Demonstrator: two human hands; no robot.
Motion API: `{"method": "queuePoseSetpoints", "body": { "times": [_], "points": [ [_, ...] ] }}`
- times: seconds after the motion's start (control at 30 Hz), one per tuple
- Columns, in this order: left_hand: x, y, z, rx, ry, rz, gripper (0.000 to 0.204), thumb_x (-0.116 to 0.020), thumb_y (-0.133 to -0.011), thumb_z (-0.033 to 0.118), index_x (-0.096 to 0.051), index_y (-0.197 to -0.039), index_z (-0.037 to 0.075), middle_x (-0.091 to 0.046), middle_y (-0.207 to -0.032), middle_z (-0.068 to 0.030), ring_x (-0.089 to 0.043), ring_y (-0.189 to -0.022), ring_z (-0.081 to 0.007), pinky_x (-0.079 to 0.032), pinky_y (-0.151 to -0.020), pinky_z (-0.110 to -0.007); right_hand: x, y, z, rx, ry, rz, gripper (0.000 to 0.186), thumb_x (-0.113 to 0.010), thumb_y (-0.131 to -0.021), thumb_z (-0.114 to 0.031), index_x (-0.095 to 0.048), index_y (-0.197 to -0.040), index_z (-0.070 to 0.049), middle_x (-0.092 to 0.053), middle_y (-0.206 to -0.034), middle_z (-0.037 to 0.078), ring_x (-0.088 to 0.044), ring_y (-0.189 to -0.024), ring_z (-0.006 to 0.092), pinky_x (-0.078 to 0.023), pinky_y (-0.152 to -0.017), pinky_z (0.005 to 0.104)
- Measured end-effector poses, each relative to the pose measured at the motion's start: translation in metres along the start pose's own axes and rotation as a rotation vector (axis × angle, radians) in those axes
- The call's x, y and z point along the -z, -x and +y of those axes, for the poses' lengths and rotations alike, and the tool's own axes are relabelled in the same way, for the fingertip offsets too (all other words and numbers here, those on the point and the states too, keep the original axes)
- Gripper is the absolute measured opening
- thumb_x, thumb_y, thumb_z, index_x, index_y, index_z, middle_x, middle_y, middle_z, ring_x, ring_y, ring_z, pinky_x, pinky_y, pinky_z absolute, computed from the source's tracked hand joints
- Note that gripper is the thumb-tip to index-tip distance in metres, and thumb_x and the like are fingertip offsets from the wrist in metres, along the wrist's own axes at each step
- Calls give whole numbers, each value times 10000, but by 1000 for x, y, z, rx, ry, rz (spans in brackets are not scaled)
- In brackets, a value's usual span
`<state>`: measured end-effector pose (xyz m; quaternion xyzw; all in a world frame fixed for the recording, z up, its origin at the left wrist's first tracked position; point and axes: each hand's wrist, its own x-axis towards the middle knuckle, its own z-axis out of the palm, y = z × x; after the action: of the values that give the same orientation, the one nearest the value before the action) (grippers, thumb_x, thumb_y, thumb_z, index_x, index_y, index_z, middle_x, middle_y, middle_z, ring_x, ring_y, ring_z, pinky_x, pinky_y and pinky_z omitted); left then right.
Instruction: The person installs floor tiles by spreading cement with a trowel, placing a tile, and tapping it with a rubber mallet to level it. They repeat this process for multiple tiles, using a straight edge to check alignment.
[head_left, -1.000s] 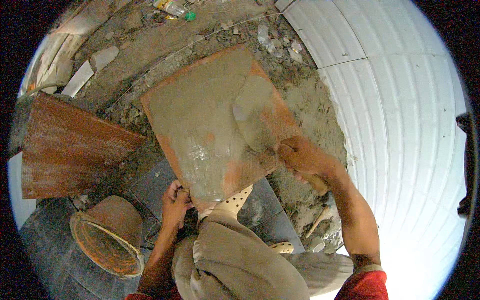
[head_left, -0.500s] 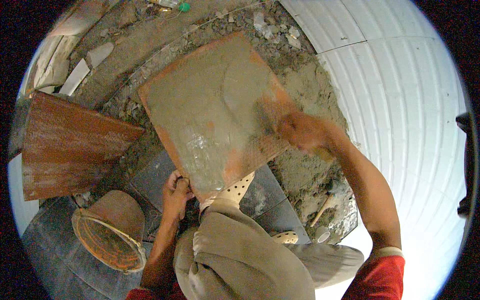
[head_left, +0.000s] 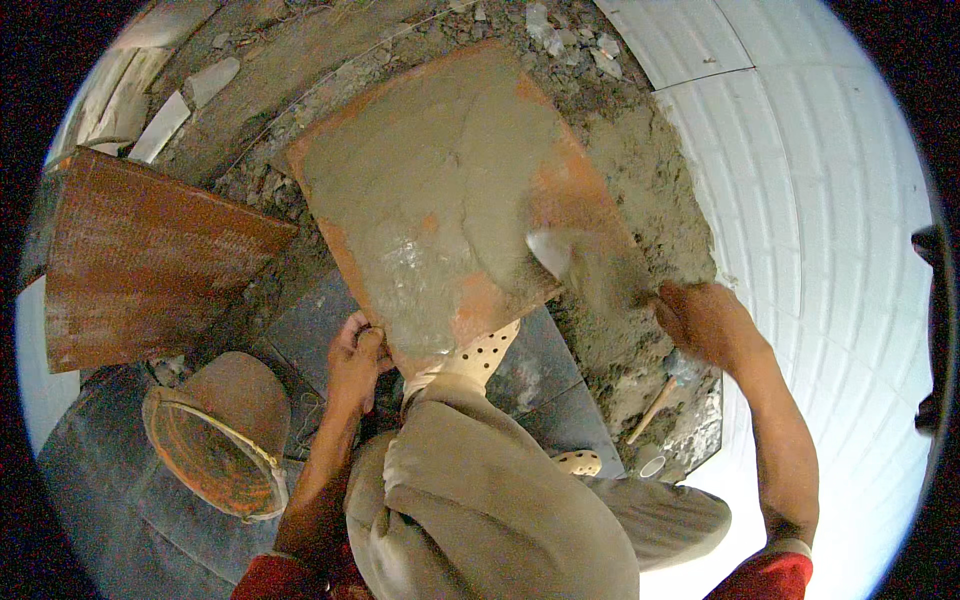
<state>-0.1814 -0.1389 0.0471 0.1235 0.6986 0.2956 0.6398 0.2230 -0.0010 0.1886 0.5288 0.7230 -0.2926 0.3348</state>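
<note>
Head view: left hand (head_left: pixel 358 362) pinches one mortared tile (head_left: pixel 400 195); right hand (head_left: pixel 708 325) closed round one trowel (head_left: pixel 585 262); one bucket (head_left: pixel 243 392).

The tool at the right hand (head_left: pixel 708 322), probably a trowel (head_left: pixel 560 255), is blurred so that its outline runs into the ground behind, and its handle is lost inside the fist. Mortar (head_left: pixel 400 160) hides most of the face of the orange tile (head_left: pixel 575 195), whose near edge covers part of a cream shoe (head_left: pixel 487 352), and whether the left hand (head_left: pixel 357 362) touches the tile's corner cannot be told. A trouser leg (head_left: pixel 500 480) hides part of the second shoe (head_left: pixel 578 462), and the lower edge cuts off both red sleeves (head_left: pixel 275 578).
</note>
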Motion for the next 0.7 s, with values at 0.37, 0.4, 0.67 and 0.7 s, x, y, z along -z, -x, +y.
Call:
{"method": "queuePoseSetpoints", "body": {
  "times": [0.37, 0.4, 0.67, 0.7],
  "points": [
    [3, -2, -6, 29, 26, 6, 174, -531, -998, 136, -616, -1148, 113, -671, -994, -9, -625, -811, -133, -561, -723, -319, 12, -113, -44, 445, -103, -23, 326, -533, -986, -352, -654, -951, -51, -690, -822, 208, -674, -752, 436, -530, -699, 547],
    [4, -4, -6, 23, 12, -16, 182, -524, -1002, 151, -612, -1154, 103, -676, -1008, -14, -639, -832, -132, -558, -733, -321, 5, -112, -41, 534, 12, 2, 319, -538, -982, -351, -647, -945, -53, -692, -819, 198, -675, -746, 434, -531, -690, 547],
    [2, -4, -8, 14, 38, -21, 170, -526, -1005, 151, -609, -1147, 104, -661, -980, -5, -625, -816, -114, -555, -714, -307, 19, -79, -2, 234, 254, 107, 273, -576, -898, -300, -718, -1057, -128, -737, -888, 180, -720, -850, 402, -585, -768, 526],
    [1, -4, -7, 17, 53, 2, 137, -534, -999, 126, -609, -1113, 113, -642, -933, 7, -599, -774, -105, -545, -679, -291, 22, -79, -4, 266, 267, 101, 256, -570, -919, -302, -693, -1045, -116, -725, -860, 172, -713, -835, 407, -584, -753, 523]
  ]
}}
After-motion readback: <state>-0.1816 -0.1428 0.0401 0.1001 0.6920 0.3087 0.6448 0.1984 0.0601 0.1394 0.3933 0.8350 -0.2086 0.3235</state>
